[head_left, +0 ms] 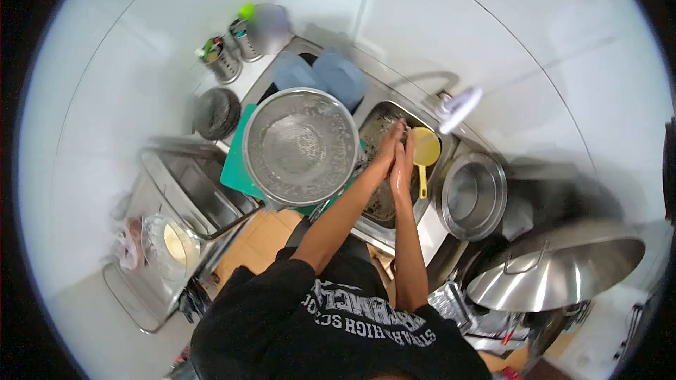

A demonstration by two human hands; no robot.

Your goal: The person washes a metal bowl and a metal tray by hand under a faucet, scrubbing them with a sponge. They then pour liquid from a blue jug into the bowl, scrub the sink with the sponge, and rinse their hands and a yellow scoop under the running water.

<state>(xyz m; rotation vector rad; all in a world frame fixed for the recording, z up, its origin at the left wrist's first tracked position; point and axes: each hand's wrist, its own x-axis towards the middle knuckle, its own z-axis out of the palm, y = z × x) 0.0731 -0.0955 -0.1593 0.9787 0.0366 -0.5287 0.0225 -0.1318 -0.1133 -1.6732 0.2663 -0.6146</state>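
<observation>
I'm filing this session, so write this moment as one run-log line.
left hand, right hand: together; place: over sink; nearby: yellow utensil, white faucet; at left: metal pot

Head camera: up on the head, looks forward and down
Hands (pixel 391 146): seen from above, just right of the middle
Shirt (pixel 359 352): very close, at the bottom
Wall (pixel 458 21): farther off, up top

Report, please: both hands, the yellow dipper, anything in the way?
Left hand and right hand close together over the sink, nothing visibly held. Yellow dipper at sink's right side, apparently not held. White tap close by; seems not blocking.
</observation>
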